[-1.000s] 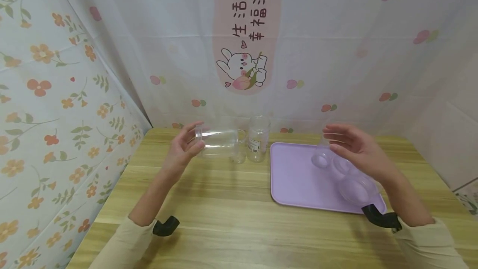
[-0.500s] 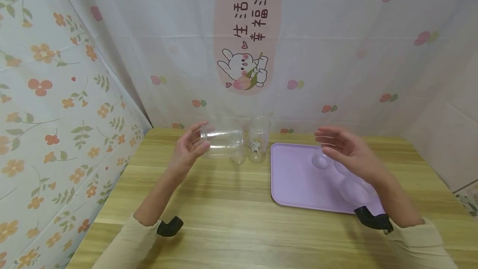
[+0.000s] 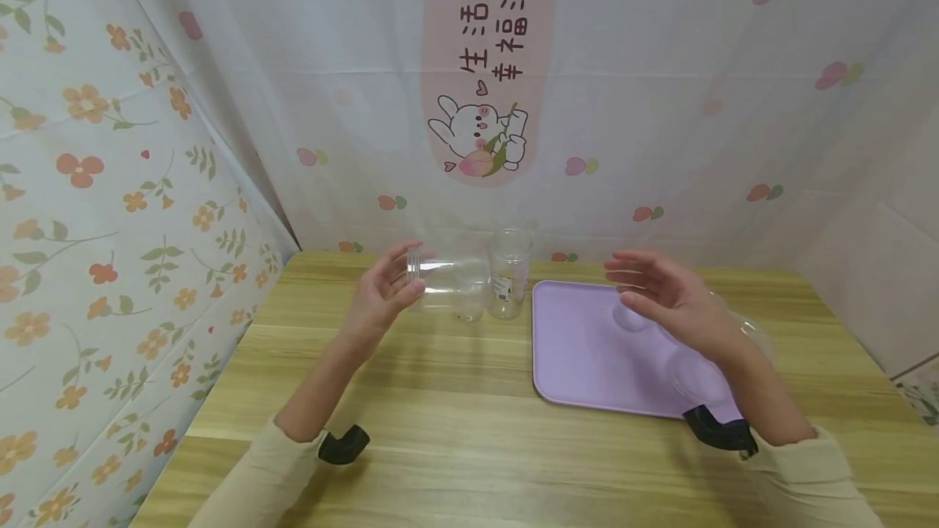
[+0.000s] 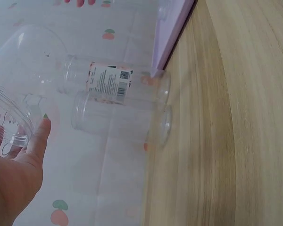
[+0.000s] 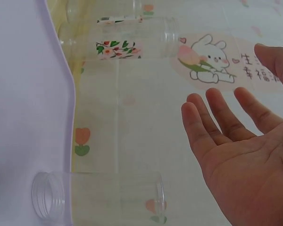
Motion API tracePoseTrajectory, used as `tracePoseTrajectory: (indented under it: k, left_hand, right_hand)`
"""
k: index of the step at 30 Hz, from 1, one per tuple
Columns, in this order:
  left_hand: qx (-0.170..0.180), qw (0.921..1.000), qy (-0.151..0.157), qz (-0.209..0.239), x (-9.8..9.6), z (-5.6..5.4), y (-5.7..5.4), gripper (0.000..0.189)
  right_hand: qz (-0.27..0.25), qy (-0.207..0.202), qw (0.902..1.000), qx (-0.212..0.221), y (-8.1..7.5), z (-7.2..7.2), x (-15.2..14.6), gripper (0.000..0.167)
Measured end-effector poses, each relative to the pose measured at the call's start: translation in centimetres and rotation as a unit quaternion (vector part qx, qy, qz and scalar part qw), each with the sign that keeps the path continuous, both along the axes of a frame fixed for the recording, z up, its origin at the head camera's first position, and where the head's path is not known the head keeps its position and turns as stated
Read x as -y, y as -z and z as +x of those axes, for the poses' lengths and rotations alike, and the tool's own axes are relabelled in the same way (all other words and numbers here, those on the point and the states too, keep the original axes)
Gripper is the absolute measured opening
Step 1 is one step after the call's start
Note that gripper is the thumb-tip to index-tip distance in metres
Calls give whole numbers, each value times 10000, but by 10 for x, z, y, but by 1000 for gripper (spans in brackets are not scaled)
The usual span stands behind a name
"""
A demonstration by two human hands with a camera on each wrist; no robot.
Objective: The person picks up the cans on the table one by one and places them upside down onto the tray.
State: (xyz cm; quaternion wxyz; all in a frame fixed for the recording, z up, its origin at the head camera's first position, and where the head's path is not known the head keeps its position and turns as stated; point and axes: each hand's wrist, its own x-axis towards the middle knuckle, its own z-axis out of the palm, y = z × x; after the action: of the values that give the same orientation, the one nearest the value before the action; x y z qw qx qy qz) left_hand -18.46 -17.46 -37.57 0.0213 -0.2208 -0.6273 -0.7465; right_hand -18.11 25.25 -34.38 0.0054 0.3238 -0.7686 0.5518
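Fingers (image 3: 391, 257) of the left hand (image 3: 377, 300) are curled round the threaded mouth end of a clear jar (image 3: 453, 277), with the thumb laid along its near side. The clear jar is held above the table (image 3: 455, 463), left of the tray. It is kept on its side, its long axis running nearly level from left to right; the mouth is pointed to the left and the base to the right. Through its wall the backdrop is seen. Just beyond the base, a labelled jar (image 3: 509, 267) is stood upright on the table, and beside it a plain jar (image 3: 468, 314) is partly covered by the held one; whether the base is touched by either cannot be told. Well to the right, the right hand (image 3: 678, 304) is held over the tray with its fingers loosely bent and spread, gripping nothing, the palm turned toward the held jar. On the purple tray (image 3: 579, 349), an inverted jar (image 3: 629, 316) is rested mouth down near the far edge; a wider clear vessel (image 3: 697, 375) is set nearer, partly hidden by the right forearm. Farther out, the table is backed by a printed curtain (image 3: 330, 39) and flanked on the left by flowered cloth (image 3: 81, 226).
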Motion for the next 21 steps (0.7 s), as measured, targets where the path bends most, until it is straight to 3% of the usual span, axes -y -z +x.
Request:
tracePoseTrajectory:
  k: [21]
  left_hand:
    - [-122,9997,196,-21,-16,-2,4,63]
  right_hand:
    - [-52,-150,9998,137,6,-3,12,56]
